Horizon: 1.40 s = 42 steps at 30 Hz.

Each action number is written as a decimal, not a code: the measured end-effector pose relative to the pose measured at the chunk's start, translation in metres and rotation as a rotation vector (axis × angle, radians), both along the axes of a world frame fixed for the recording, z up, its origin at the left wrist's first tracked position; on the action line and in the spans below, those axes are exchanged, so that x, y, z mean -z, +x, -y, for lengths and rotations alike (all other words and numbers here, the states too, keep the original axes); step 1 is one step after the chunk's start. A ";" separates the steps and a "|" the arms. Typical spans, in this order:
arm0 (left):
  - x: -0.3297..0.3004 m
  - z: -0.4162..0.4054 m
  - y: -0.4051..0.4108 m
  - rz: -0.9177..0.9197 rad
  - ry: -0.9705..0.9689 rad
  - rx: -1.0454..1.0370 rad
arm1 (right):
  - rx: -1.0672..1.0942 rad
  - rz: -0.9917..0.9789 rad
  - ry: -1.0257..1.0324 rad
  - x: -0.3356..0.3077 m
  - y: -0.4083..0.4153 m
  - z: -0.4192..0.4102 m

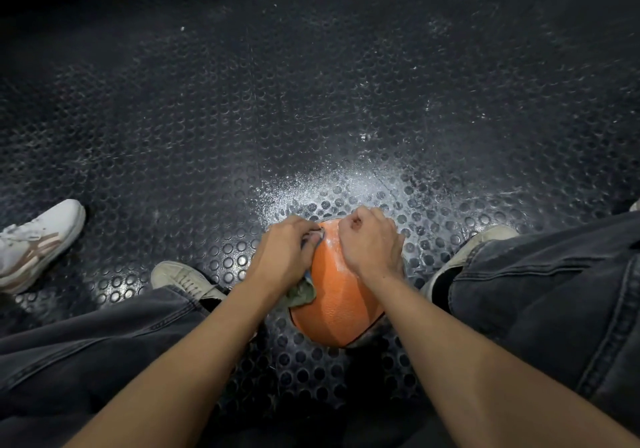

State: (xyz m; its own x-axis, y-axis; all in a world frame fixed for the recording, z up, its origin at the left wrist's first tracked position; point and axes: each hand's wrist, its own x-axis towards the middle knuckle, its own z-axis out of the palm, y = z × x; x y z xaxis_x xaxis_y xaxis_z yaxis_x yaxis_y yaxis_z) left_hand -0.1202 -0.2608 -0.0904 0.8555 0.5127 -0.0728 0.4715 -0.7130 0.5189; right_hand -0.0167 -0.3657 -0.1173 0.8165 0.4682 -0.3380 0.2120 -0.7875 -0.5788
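left hand (282, 257) pinching cloth (301, 293) on orange ball (343, 309) (round, seam nearest the person), right hand (369, 243) fisted atop

Worn: washed black jeans, pale canvas shoes, arms uncovered.
Both jeans legs, left (86, 343) and right (554, 291), are faded charcoal denim, loose cut, with raised double-stitched seams and creases; the right shows a pocket edge. Left shoe (183, 279) is off-white, low, with matching laces and a scuffed toe. Right shoe (485, 239) is the same pale canvas with a dark opening at the ankle. Left hand (284, 253), right hand (370, 243) and forearms are bare.
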 end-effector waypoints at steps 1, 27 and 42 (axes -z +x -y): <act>-0.001 0.004 -0.004 0.000 -0.007 0.033 | 0.006 -0.003 0.004 0.000 0.001 0.000; -0.012 0.007 -0.026 -0.073 -0.082 0.162 | -0.036 -0.054 -0.002 0.011 0.014 0.005; -0.002 0.000 -0.022 -0.061 -0.074 0.068 | -0.145 -0.079 0.009 0.010 0.015 0.005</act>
